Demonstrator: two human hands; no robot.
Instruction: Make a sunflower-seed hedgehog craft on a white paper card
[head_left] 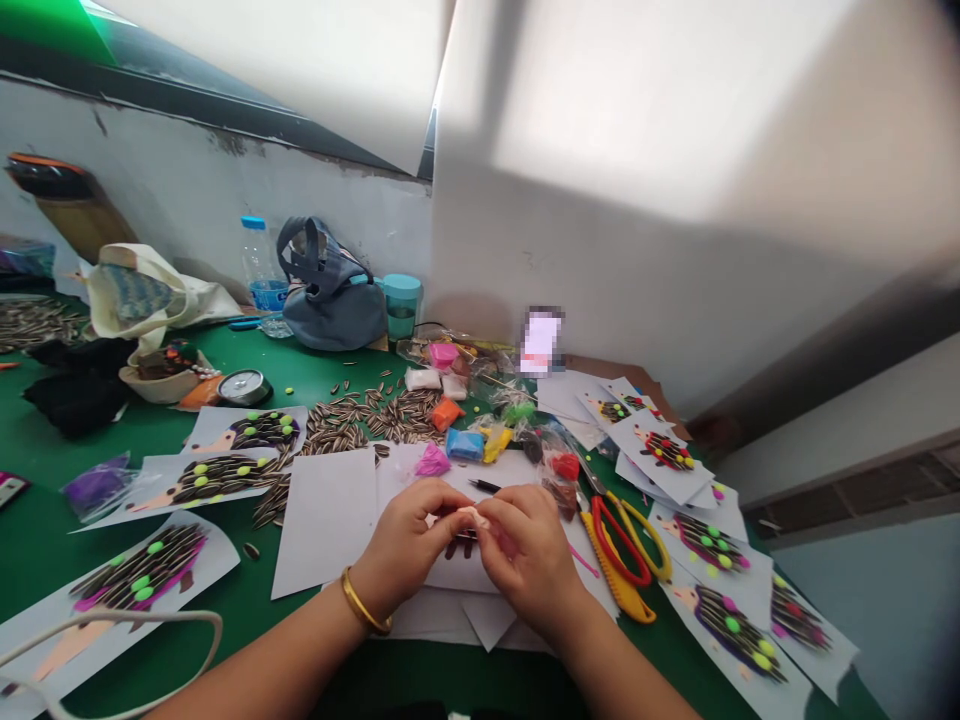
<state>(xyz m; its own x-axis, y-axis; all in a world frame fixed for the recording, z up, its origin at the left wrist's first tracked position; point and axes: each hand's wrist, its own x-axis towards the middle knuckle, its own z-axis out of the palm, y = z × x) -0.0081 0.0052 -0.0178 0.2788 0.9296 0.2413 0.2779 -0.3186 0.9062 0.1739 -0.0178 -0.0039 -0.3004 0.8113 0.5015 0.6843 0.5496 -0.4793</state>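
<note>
My left hand [411, 535], with a gold bangle [365, 602] at the wrist, and my right hand [536, 560] meet at the middle of the table. Their fingertips pinch a small piece of pale pink modelling clay [472, 517] between them. Below the fingers lies a white sheet of paper [442, 572] with dark brown clay shapes [460, 549], partly hidden by my hands. A black pen [484, 486] rests just beyond them. Lumps of pink clay [432, 460], blue clay [465, 444] and yellow clay [496, 442] sit farther back.
Loose sunflower seeds [352, 420] are heaped at centre-left. Hedgehog pictures covered in seeds lie on the left [142, 580] and right [727, 625]. Red-handled scissors [619, 540] and a yellow cutter [611, 570] flank my right hand. A blue bag [334, 305] and a bottle [259, 265] stand against the wall.
</note>
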